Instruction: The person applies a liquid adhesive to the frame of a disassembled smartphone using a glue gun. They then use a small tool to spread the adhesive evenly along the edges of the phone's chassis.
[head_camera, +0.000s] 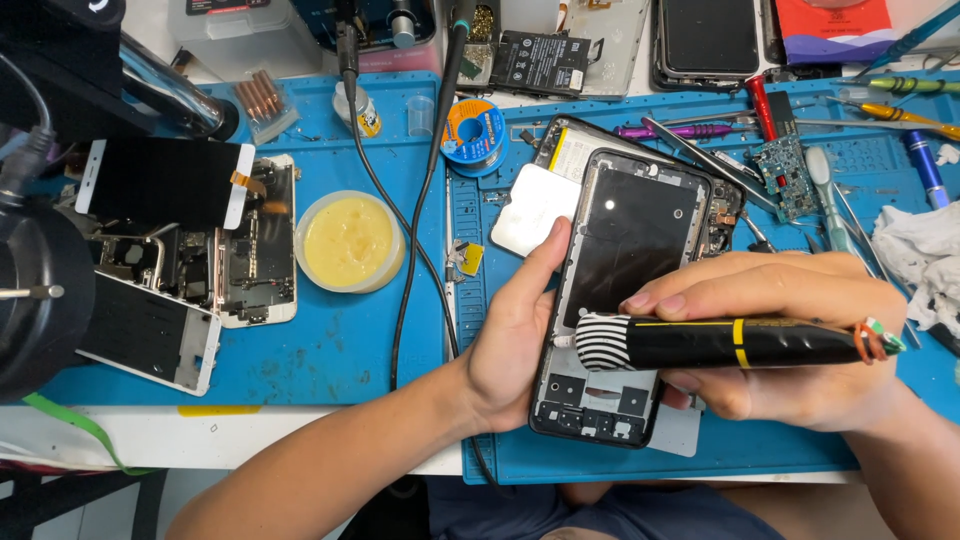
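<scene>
The right hand (790, 340) grips a black electric screwdriver with striped tip (700, 343) lying crosswise, tip pointing left onto the opened black phone frame (620, 290), which the left hand (515, 335) clasps; phone's length runs roughly away, a round tub of yellow paste (349, 241) well left.

Phone repair workshop: blue work mat (330, 340), opened phones (215, 260), solder spool (474, 135), screwdrivers (905, 115).
</scene>
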